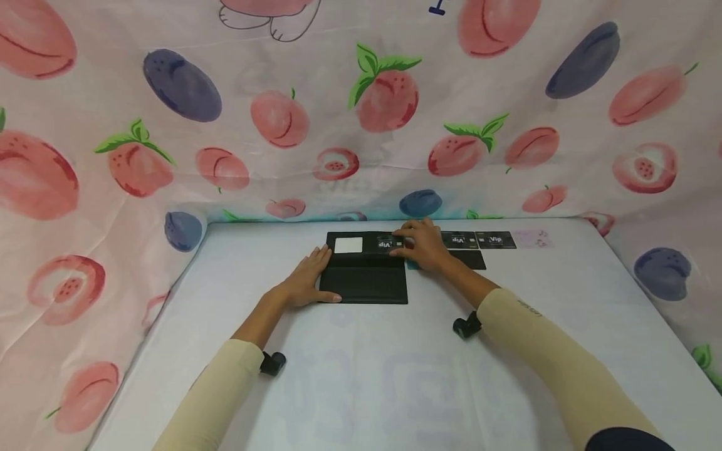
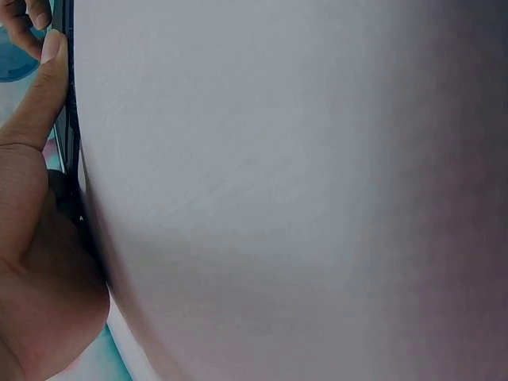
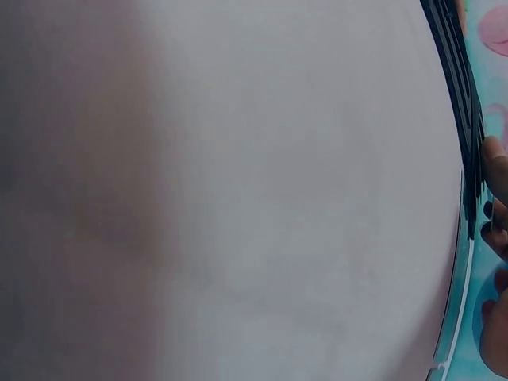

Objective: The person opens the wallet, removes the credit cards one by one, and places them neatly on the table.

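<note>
A black wallet (image 1: 363, 282) lies unfolded on the white table, with a white rectangle (image 1: 348, 245) at its upper left. My left hand (image 1: 304, 275) rests along the wallet's left edge, fingers extended upward and thumb across its lower corner; that thumb also shows in the left wrist view. At the upper right of the wallet is a black Vip card (image 1: 386, 243), its print upside down. My right hand (image 1: 423, 245) holds this card's right end between thumb and fingers, which cover that end. The right wrist view catches only the fingertips (image 3: 494, 167) beside the wallet's dark edge.
Right of my right hand, more black Vip cards (image 1: 496, 240) lie in a row, ending in a pale pink patterned card (image 1: 534, 238). A plain black card (image 1: 469, 259) lies below them. Behind the table's far edge hangs a fruit-print cloth (image 1: 389, 163).
</note>
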Demonstrator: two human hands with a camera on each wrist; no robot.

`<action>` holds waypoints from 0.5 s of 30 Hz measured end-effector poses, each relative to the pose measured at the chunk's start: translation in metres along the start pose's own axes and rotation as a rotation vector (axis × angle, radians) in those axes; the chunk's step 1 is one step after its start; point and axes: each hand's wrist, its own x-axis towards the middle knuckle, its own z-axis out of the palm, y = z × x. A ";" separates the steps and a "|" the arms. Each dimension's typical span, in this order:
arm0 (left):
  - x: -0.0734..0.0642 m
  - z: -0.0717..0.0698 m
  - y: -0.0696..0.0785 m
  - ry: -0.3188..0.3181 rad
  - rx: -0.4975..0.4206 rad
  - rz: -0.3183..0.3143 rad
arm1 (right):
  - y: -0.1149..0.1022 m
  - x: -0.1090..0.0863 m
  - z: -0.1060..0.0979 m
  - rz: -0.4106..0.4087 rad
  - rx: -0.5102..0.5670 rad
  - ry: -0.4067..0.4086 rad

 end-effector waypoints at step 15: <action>0.001 0.000 0.000 0.002 0.005 -0.003 | 0.008 -0.006 -0.003 0.012 0.011 0.021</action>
